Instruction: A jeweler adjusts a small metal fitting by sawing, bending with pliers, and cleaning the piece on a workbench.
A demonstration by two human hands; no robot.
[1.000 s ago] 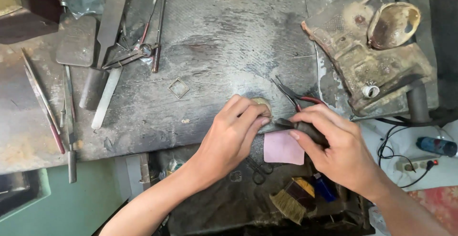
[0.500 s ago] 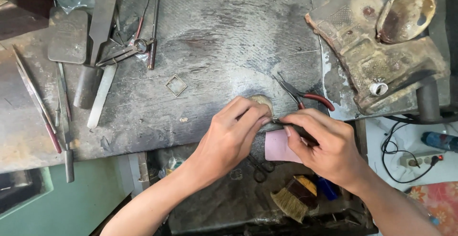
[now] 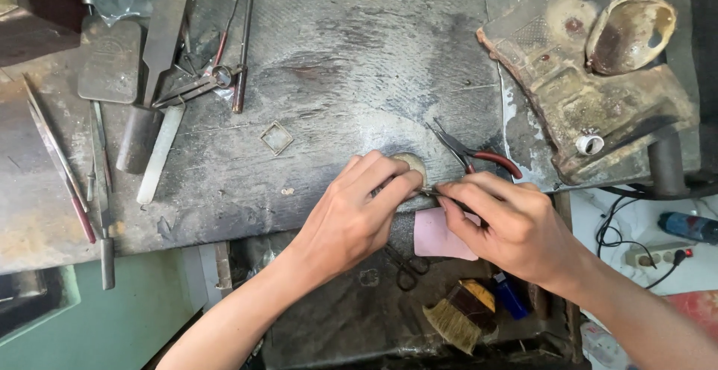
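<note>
Fine metalwork at the counter's front edge, both hands pinched together.

From the head view, I see my left hand (image 3: 351,216) and right hand (image 3: 516,224) meeting fingertip to fingertip over a thin metal piece (image 3: 428,190) at the front lip of the counter (image 3: 359,56), just by a small round wooden peg (image 3: 410,164). I judge the step to be holding and working that piece; any further move calls for steady fingers. Each grip is narrow, closed on the piece, though what else the right hand holds I cannot tell. Red-handled pliers (image 3: 479,157) lie just beyond, a pink sheet (image 3: 437,235) below, a square wire frame (image 3: 277,137) apart to the left.
</note>
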